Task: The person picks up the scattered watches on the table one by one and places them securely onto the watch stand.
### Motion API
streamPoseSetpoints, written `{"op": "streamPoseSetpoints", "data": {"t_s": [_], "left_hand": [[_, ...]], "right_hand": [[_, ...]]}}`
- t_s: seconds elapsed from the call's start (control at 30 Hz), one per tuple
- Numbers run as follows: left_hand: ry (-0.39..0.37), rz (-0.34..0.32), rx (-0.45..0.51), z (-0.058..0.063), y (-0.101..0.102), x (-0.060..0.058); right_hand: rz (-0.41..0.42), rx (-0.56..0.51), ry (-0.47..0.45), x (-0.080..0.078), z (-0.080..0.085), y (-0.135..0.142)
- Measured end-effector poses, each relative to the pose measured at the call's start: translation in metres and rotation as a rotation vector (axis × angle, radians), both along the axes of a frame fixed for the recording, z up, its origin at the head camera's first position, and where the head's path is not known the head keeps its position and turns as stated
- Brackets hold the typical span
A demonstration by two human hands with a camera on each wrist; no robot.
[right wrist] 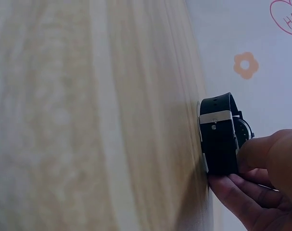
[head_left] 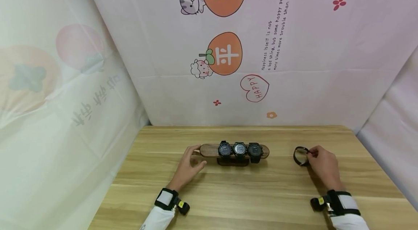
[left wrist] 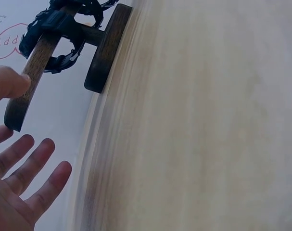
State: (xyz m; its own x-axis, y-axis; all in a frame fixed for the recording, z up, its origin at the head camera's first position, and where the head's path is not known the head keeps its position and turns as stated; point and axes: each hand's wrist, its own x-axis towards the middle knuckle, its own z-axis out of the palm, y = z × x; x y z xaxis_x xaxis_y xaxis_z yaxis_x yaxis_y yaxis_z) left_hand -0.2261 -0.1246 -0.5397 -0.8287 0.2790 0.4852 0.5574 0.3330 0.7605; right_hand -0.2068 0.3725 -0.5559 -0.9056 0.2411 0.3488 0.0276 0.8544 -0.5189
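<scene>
Right hand [head_left: 324, 166]: one, pinching a watch between thumb and fingertips. Held watch [right wrist: 220, 149]: black strap closed into a loop, silver-coloured clasp, dark dial turned edge-on beside the thumb; in the head view it lies just left of the right hand's fingertips. Whether its lower edge touches the table is hard to tell.

Left hand [head_left: 187, 170]: one, fingers loosely extended and spread, thumb set apart from them; at the near end of a display stand, its index finger reaching the tip of the bar.

Display stand [head_left: 209, 150]: dark brown wood, a rounded bar on a short post above a flat base [head_left: 233, 162]; directly right of the left hand, well left of the right hand.

Watches on the bar, three, side by side, listed outward from the left hand: first watch [head_left: 225, 149], black, grey dial; middle watch [head_left: 240, 148], black, paler dial; third watch [head_left: 255, 150], black, dark dial, nearest of the three to the right hand.

Table [head_left: 261, 197]: light wood grain, beneath both hands.

Wrist cameras, two: one [head_left: 184, 207] behind the left hand, one [head_left: 317, 204] behind the right, each on a black band.

Cloth [head_left: 326, 48]: white, printed with fruit and lettering, hanging beyond both hands.
</scene>
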Motion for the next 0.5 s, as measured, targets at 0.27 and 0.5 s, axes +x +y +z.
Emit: {"op": "streamPoseSetpoints", "data": {"t_s": [0.27, 0.5], "left_hand": [[0.007, 0.029, -0.05, -0.022, -0.007, -0.013], [0.053, 0.021, -0.035, -0.023, -0.008, -0.014]], "right_hand": [[0.004, -0.006, -0.001, 0.002, -0.001, -0.004], [0.011, 0.003, 0.01, 0.005, 0.001, -0.008]]}}
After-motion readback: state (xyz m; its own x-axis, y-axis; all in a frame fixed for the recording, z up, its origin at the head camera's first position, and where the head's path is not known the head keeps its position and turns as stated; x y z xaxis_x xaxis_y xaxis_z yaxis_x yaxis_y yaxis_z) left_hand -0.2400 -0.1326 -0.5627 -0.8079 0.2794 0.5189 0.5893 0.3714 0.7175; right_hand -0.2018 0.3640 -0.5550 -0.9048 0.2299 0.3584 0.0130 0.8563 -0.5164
